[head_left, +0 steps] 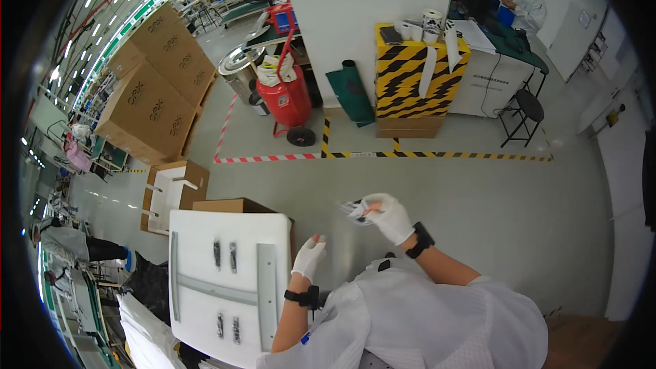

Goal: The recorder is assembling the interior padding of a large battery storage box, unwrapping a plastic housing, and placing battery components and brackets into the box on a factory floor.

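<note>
My right hand (pixel 391 219), in a white glove with bare fingertips, pinches a small packet (pixel 356 212) with black and white parts, blurred at its edge. It is held over the floor, right of a white foam block (pixel 198 232). My left hand (pixel 309 258), gloved the same way, is beside the block's right edge with nothing visible in it; its fingers look loosely extended. On the foam lie a long grey metal bar (pixel 217 291), a wide upright metal plate (pixel 266 294), a narrow metal strip (pixel 175 277) and several small dark packets (pixel 233 257).
An open carton (pixel 193 195) with white lining stands beyond the foam block. Large stacked cartons (pixel 147 106) are at the far left. Ahead are a red wheeled tank (pixel 285 99) and a striped box (pixel 418 82). A co-worker (pixel 529 3) is at a desk, far right.
</note>
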`<state>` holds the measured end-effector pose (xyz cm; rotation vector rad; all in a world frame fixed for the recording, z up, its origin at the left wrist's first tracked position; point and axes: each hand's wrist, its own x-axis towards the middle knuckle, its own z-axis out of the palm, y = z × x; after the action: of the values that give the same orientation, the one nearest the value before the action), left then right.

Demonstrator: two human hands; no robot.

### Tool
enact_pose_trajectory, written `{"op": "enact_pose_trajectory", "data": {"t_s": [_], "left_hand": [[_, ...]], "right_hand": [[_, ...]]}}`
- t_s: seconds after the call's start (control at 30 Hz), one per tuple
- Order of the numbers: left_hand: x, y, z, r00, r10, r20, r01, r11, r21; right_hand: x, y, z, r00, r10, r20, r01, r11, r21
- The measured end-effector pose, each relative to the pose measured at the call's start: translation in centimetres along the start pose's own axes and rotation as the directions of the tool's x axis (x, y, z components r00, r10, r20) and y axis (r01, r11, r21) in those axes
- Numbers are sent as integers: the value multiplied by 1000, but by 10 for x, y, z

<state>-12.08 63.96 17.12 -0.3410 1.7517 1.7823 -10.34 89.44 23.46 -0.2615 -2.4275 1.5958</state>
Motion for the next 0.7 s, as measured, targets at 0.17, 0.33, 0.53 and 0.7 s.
{"op": "enact_pose_trajectory", "data": {"t_s": [0.17,0.33,0.53,0.7], "left_hand": [[74,25,83,983,28,179,-86,943,321],[145,89,153,952,22,305,-145,910,388],[282,185,258,910,120,398,-312,830,463],[416,264,389,818,227,529,-411,874,260]], "right_hand": [[53,41,-123,985,136,-107,-118,980,160],[96,68,-189,949,217,-227,-178,967,180],[166,116,-249,923,92,-375,-93,996,14],[225,119,-321,900,240,-362,-228,971,77]]}}
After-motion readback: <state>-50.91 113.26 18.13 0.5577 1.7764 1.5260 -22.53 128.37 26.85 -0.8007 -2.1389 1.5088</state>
